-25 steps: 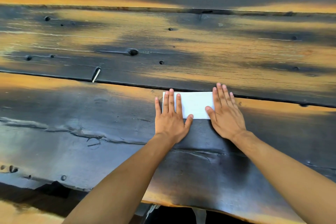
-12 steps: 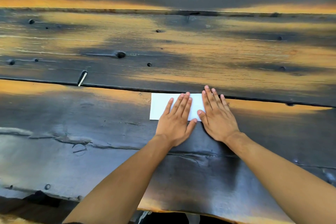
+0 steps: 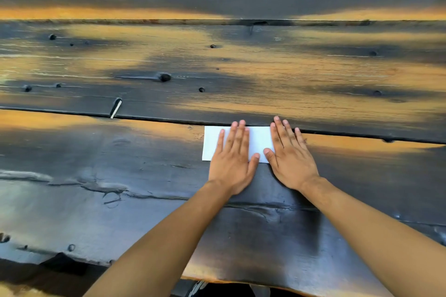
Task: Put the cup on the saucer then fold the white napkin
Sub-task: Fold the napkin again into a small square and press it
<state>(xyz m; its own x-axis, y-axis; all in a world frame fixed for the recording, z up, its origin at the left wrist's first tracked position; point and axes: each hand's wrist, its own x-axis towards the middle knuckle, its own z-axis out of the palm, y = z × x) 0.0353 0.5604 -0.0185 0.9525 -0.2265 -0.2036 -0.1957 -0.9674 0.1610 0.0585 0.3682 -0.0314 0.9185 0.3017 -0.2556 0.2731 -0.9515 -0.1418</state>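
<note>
**Both palms flat on the folded napkin**

So the white napkin (image 3: 258, 138) is lying flat on the dark wooden table (image 3: 120, 176), folded into a wide rectangle. Its far long edge runs right along the seam between two planks, a bit right of the table's middle and closer to the near edge than the far one.

Left hand (image 3: 233, 157) is spread open, palm down, fingers stretched across the middle of the napkin and reaching to its far edge. Nothing pinched, just pressing flat. Right hand (image 3: 289, 154) is the same deal: open, palm down, covering the napkin's right end, with fingertips going past the seam onto the next plank. The thumbs nearly meet at the napkin's near edge. The napkin's left end sticks out uncovered.

No cup or saucer anywhere in view.
</note>
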